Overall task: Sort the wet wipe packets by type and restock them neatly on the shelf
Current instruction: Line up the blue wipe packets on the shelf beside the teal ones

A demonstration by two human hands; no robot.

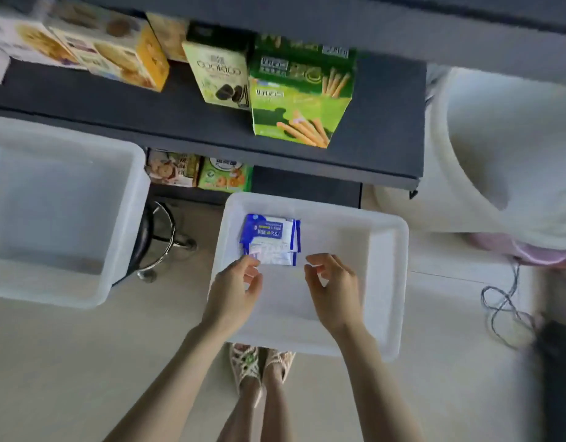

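The left hand (235, 283) reaches into the white bin (388, 282) from its near edge. Its fingers (248, 262) are loosely curled, and the tip of the forefinger sits on the near left corner of the wipe packets (270, 239). The thumb is tucked below it with a small gap between them. Motion blur makes it impossible to tell whether they actually pinch the corner.

The right hand (334, 291) is also inside the bin, toward its middle. Its fingers (316, 260) are bent in a relaxed curve, thumb and forefinger slightly apart, with nothing between them.

The blue and white packets lie flat in a small overlapping stack in the far left part of the bin. Their near edge is level with both sets of fingertips, and the right hand is just clear of the stack's near right corner.

Beyond the bin, a dark shelf (387, 122) carries a green biscuit box (301, 100) and other snack boxes. To the left of the bin stand a stool (160, 240) and a second bin (125, 218). A cable (505, 307) lies on the floor to the bin's right.
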